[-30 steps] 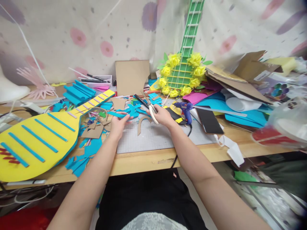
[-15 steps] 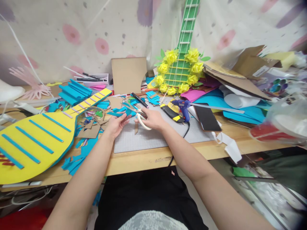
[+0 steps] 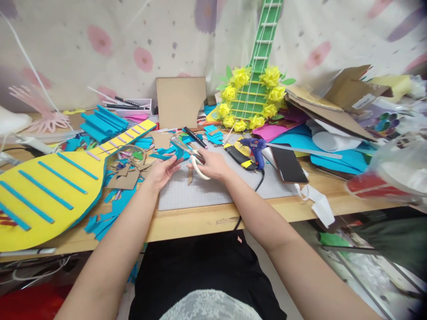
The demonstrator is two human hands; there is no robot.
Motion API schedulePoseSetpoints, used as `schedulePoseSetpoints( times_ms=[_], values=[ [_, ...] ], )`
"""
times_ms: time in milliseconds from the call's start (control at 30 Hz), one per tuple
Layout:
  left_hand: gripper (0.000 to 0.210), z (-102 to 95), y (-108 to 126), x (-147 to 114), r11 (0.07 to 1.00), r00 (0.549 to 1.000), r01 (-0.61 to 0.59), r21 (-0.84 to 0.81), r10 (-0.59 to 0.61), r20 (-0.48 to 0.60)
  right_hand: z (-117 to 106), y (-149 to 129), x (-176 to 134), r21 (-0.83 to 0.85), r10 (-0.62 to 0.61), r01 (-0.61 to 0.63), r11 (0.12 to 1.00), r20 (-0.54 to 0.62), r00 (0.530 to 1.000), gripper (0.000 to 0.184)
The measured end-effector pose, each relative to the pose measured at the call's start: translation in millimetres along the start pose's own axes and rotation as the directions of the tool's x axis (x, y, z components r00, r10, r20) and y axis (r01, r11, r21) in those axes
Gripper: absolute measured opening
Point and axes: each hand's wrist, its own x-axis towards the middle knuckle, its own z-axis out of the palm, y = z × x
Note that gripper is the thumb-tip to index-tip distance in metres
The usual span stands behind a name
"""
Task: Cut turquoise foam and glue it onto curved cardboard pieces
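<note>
My right hand (image 3: 213,164) is wrapped round the white handles of a pair of scissors (image 3: 199,170). The blades point away to the upper left, over the scraps. To their left, my left hand (image 3: 164,172) has its thumb and fingers at a small blue paper piece (image 3: 179,152), close to the blades; the grip is partly hidden. Beneath the hands lies a grey cutting mat (image 3: 187,198), with a narrow brown cardboard strip (image 3: 190,175) below the scissors. A black marker (image 3: 195,137) rests just beyond them.
A yellow guitar-shaped cutout (image 3: 50,195) with blue strips fills the left. At the back stand a cardboard sheet (image 3: 182,102) and a green flowered paper guitar (image 3: 255,98). Rightward lie a utility knife (image 3: 240,158), a blue glue gun (image 3: 256,151), a phone (image 3: 289,164) and a plastic tub (image 3: 380,182).
The view has shifted slightly. My left fingers look a little more spread beside the blue paper, and my right hand keeps the scissors in nearly the same place.
</note>
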Motion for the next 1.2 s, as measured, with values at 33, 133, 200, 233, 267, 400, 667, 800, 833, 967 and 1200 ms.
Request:
schedulePoseSetpoints(
  times_ms=[33, 133, 200, 233, 267, 400, 667, 800, 833, 967, 1200],
  values=[
    [0.011, -0.3, 0.0, 0.0, 1.0, 1.0, 0.006, -0.004, -0.006, 0.008, 0.0, -0.4, -0.1, -0.004, -0.004, 0.004, 1.0, -0.001, 1.0, 0.05],
    [0.011, -0.8, 0.4, -0.1, 1.0, 1.0, 0.018, -0.013, -0.018, 0.023, 0.5, -1.2, -0.1, -0.009, -0.011, 0.011, 1.0, -0.009, 1.0, 0.047],
    [0.011, -0.9, 0.7, -0.3, 1.0, 1.0, 0.02, -0.01, -0.02, 0.023, 1.1, -1.7, 0.0, -0.011, -0.005, 0.005, 1.0, -0.013, 1.0, 0.044],
    [0.011, -0.9, 0.9, -0.4, 1.0, 1.0, 0.021, -0.008, -0.021, 0.021, 1.5, -2.0, 0.1, -0.012, 0.002, -0.002, 1.0, -0.015, 1.0, 0.043],
    [0.011, -0.9, 1.1, -0.5, 1.0, 1.0, 0.024, -0.008, -0.024, 0.019, 2.0, -2.5, 0.2, -0.012, 0.008, -0.008, 1.0, -0.018, 1.0, 0.043],
    [0.011, -0.4, 2.4, -1.1, 0.998, 0.998, 0.059, -0.029, -0.059, 0.008, 3.9, -5.1, 0.1, -0.004, 0.02, -0.02, 1.0, -0.025, 0.999, 0.043],
    [0.015, 1.7, 2.5, -1.2, 0.995, 0.995, 0.095, -0.033, -0.096, -0.009, 1.8, -6.6, -0.9, -0.019, 0.022, -0.023, 1.0, -0.042, 0.999, 0.042],
    [0.01, 0.7, 1.7, -0.8, 0.997, 0.998, 0.069, -0.014, -0.069, 0.005, -1.2, -5.9, -1.9, -0.002, 0.003, -0.003, 1.0, -0.013, 1.0, 0.042],
    [0.01, 0.4, 1.7, -0.6, 0.998, 0.998, 0.069, -0.009, -0.069, 0.007, -1.6, -5.8, -2.1, 0.0, 0.003, -0.003, 1.0, -0.011, 1.0, 0.042],
    [0.011, -0.1, 2.4, -0.2, 0.997, 0.998, 0.07, -0.01, -0.07, -0.001, -0.8, -5.8, -1.7, -0.007, 0.01, -0.01, 1.0, -0.027, 1.0, 0.042],
    [0.015, -0.5, 2.7, 0.0, 0.996, 0.997, 0.079, -0.032, -0.079, -0.015, 2.4, -5.2, 0.3, -0.059, 0.023, -0.026, 0.998, -0.05, 0.998, 0.045]
  ],
)
